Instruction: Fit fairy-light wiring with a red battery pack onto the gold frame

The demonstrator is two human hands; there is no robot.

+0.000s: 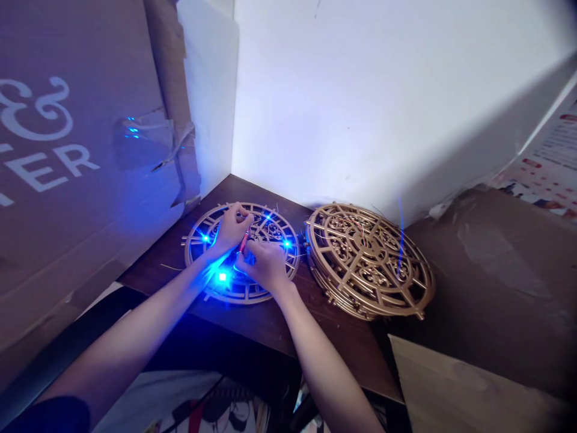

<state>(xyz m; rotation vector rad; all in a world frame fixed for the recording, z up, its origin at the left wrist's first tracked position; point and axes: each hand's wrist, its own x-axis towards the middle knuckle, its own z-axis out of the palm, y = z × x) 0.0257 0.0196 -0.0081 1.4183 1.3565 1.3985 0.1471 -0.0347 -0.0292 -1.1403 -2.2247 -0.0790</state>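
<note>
A round openwork frame (247,297) lies on the dark brown table (331,331), with several blue lights glowing around its ring. Over its middle, my left hand (233,227) has its fingers pinched together near the top of a small red object (244,241); what the fingertips grip is too small to name. My right hand (265,261) is just to the right and lower, its fingers closed around the red object. The hands are close together and hide part of the frame's centre.
A stack of gold openwork rings (369,258) with thin wires on top stands at the right of the table. A big cardboard box (90,198) rises at the left, more cardboard (478,264) is at the right, and a white wall (324,108) stands behind.
</note>
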